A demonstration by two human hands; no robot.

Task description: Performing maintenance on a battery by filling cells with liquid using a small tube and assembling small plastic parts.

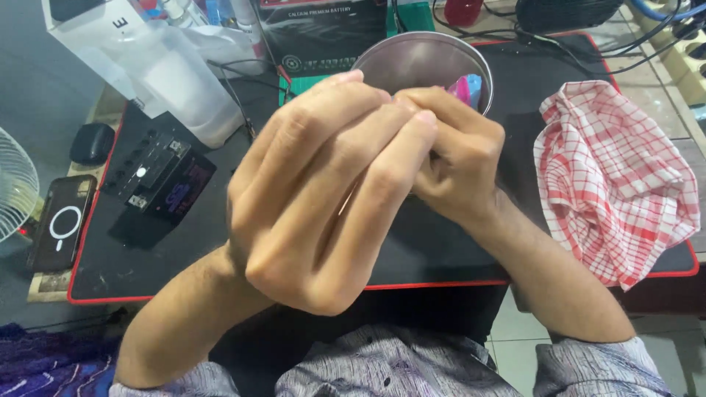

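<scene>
Seen from above, we hold our two hands pressed together over a black mat with a red edge on the counter. Our left hand fills the middle of the view, its fingers curled and folded over toward the right hand, whose fingers are bent inward against them. Whatever sits between the fingertips is hidden, so we cannot tell whether either hand grips anything.

Just behind the hands stands a round metal bowl, and a pink and blue scrap (too small to name) shows at its inner wall beside the right knuckles. To the right of the right forearm a red-and-white checked cloth lies crumpled on the mat, apart from the hand. Left of the left hand rests a small black battery, and beyond it, off the mat's edge, a phone in a black case and a black computer mouse. A white plastic jug stands at the upper left, a white fan's grille shows at the left border, and cables trail along the top.
</scene>
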